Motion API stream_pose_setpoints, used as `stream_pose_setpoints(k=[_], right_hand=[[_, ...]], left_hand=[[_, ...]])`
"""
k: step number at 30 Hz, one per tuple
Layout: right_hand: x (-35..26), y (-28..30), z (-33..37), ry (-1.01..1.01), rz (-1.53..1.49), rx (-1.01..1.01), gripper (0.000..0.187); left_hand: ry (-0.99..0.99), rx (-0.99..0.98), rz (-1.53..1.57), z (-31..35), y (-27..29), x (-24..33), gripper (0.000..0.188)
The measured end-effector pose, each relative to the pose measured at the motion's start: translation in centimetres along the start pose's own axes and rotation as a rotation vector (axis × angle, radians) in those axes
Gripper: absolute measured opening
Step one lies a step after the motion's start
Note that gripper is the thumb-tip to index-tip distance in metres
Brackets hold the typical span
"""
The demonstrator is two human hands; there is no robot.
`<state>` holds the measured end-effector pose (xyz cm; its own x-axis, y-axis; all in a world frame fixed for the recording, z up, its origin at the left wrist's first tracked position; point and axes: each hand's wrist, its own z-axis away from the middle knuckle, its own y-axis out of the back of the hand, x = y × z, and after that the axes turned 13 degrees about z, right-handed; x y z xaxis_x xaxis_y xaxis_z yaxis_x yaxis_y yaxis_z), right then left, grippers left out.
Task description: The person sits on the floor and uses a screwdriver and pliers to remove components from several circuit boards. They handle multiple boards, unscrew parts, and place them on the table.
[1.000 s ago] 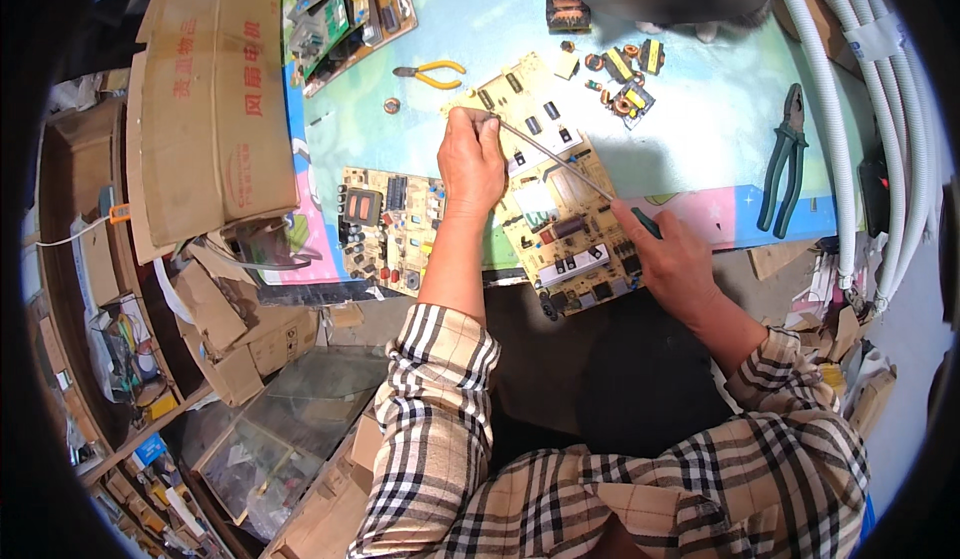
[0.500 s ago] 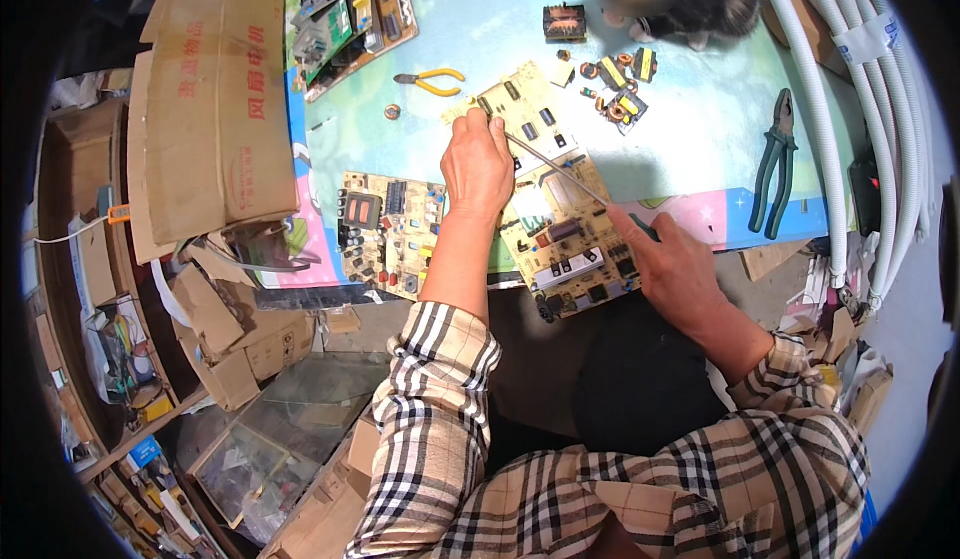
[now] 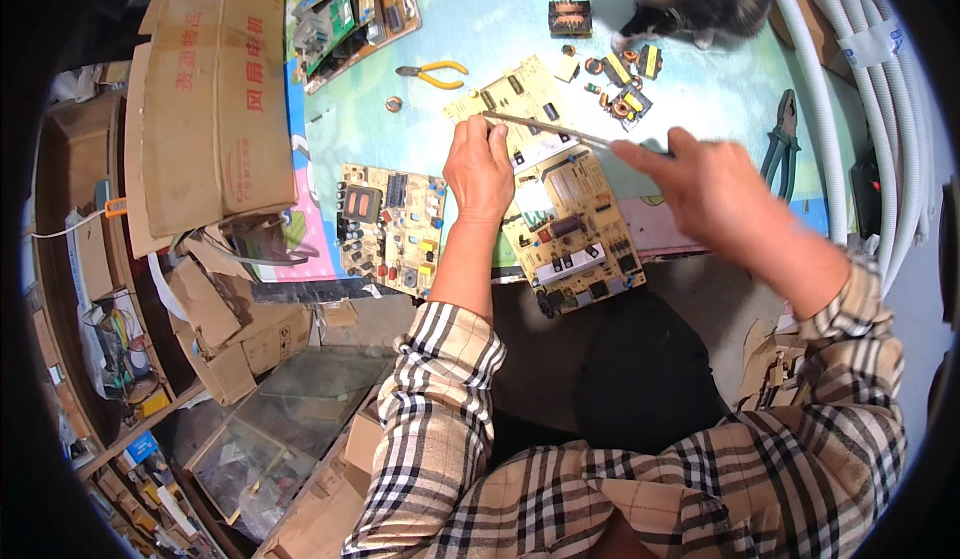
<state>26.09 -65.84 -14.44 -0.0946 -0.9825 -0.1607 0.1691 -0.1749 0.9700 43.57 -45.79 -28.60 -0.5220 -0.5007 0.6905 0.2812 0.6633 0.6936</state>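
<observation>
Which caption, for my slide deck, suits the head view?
Right hand holds a slender tool over a circuit board; left hand at the board's edge, cat nearby.

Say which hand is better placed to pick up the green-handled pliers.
Right, probably: the right hand is closer to the pliers, though it holds a thin metal tool. The left hand is farther off, at the pale circuit board.

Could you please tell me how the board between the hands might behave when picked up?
The board is probably stiff: it looks flat even where its near end juts past the table edge. That end may feel heavier, since parts crowd it. Those exposed parts could bend or snap if squeezed.
</observation>
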Motion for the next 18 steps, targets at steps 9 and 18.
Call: stream_pose_setpoints(k=[9,18], right_hand=[[0.9,-3.4,5.8,-0.141,-0.210,0.211,0.047],[-0.2,-11.5,10.4,-0.393,-0.388,0.512,0.048]], left_hand=[[0.897,0.118,1.062,-3.5,2.5,3.7,0.017],[0.985,-0.059,1.406,-6.9,-2.4,10.1,0.032]])
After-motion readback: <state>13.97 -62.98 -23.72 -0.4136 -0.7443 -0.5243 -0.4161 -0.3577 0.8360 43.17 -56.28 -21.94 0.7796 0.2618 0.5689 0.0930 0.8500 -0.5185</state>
